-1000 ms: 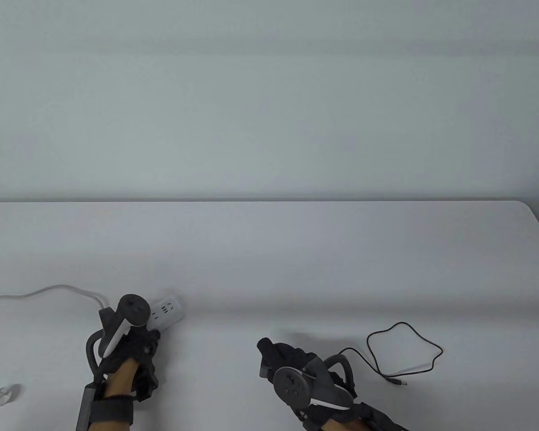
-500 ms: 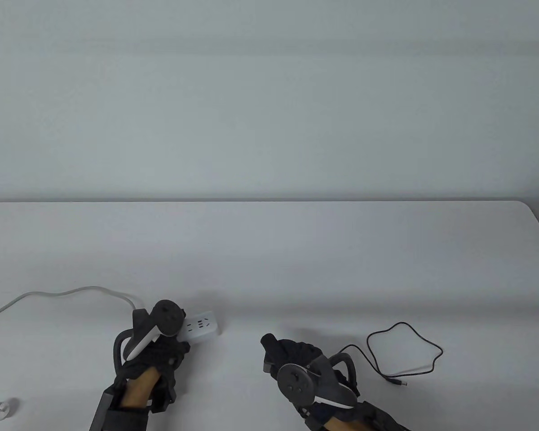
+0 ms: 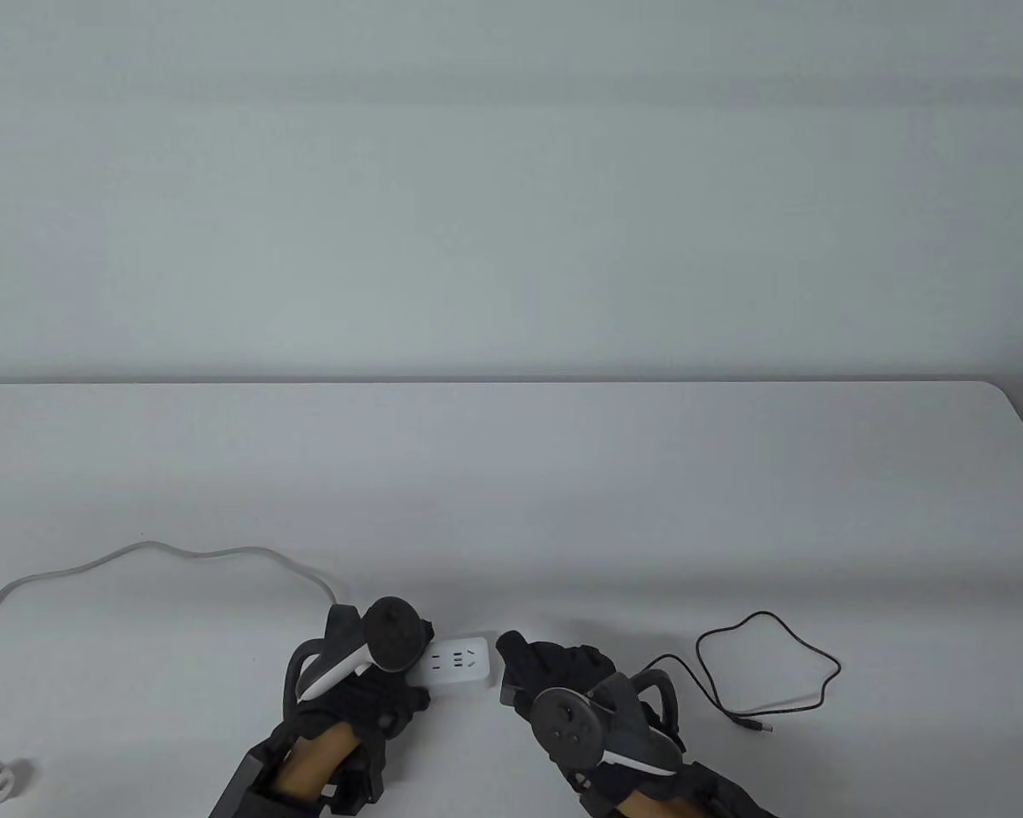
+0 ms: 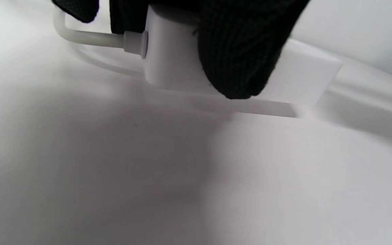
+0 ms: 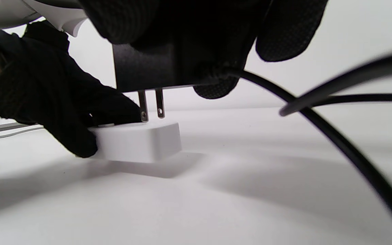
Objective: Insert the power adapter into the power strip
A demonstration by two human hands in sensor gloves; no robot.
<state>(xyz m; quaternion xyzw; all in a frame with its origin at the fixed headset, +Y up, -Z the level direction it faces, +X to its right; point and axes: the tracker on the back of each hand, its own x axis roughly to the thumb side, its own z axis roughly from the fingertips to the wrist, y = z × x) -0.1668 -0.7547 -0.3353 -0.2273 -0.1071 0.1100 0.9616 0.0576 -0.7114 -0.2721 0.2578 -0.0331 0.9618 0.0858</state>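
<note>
While left hand (image 3: 367, 690) grips the flat-lying power strip (image 3: 459, 663), right hand (image 3: 563, 673) holds the power adapter (image 5: 148, 68) prongs-down.

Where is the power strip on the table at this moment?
In the table view, the power strip lies near the front edge of the table, between the two hands; the left hand grips its left end and the right hand is just beside its right end.
</note>
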